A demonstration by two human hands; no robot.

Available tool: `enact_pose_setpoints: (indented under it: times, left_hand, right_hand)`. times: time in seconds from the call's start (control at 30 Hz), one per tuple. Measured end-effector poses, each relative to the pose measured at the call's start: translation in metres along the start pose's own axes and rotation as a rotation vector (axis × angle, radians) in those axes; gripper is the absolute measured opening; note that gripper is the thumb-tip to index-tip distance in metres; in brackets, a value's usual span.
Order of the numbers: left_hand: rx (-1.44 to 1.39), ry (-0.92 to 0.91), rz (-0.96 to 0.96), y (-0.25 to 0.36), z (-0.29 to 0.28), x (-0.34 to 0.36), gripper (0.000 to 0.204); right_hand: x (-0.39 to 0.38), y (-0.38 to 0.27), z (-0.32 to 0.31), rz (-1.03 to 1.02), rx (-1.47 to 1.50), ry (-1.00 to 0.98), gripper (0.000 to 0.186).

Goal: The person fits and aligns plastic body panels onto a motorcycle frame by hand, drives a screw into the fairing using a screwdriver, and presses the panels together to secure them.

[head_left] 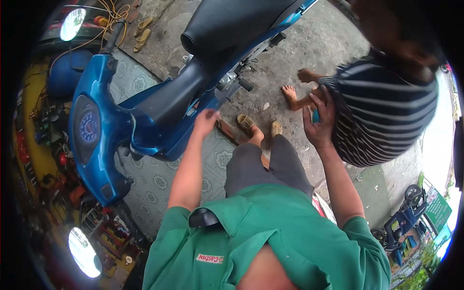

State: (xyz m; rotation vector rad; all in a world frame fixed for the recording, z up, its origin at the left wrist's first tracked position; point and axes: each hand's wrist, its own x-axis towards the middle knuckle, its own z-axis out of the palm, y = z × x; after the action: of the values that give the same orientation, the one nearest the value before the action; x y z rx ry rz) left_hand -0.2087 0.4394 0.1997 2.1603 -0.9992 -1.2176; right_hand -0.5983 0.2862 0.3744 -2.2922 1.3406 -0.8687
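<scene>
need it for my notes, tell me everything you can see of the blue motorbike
The motorbike has glossy, plastic-looking blue panels, a black seat, a dial cluster and two bright mirrors. It appears upright, partly over patterned tiles, its front toward the picture's left and seat toward the top; the tail runs out of view. The left hand is at its side; whether it touches is unclear.

A blue motorbike [188, 89] with a black seat [241, 29] is parked partly over some patterned tiles [150, 197], and the left hand [207, 120] is held loosely curled right by its lower blue bodywork [174, 137], though actual contact can't really be made out. The right hand [320, 118] is raised with fingers parted, overlapped in view with a person in a striped shirt [386, 111], while a whole mess of tools and parts [96, 227] is spread along the left side.
</scene>
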Motion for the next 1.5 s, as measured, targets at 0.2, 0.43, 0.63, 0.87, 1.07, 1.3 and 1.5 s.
enact_pose_setpoints:
  times: [0.2,0.43,0.63,0.87,1.07,1.3,1.5]
  left_hand:
    - [0.248,0.454,0.256,0.077,0.013,0.148,0.073]
    - [0.311,0.613,0.580,0.075,0.015,0.282,0.095]
    - [0.126,0.666,0.838,0.085,0.054,0.305,0.099]
    - [0.281,0.998,0.789,0.088,0.064,0.314,0.097]
    - [-0.092,0.782,0.947,0.107,0.068,0.295,0.093]
    - [-0.162,0.971,0.892,0.116,0.102,0.304,0.099]
    - [0.002,1.345,0.669,0.122,0.119,0.309,0.113]
  right_hand:
    - [0.034,0.077,0.120,0.026,0.243,0.067,0.039]
    - [0.130,0.194,0.316,-0.027,0.528,0.466,0.061]
    - [0.170,0.220,0.382,-0.159,0.456,0.717,0.109]
    - [0.190,0.198,0.412,-0.126,0.516,0.826,0.124]
    - [0.198,0.189,0.412,-0.058,0.628,0.856,0.122]
    - [0.213,0.184,0.388,0.020,0.997,0.831,0.124]
    - [0.203,0.184,0.393,-0.010,1.106,0.802,0.122]
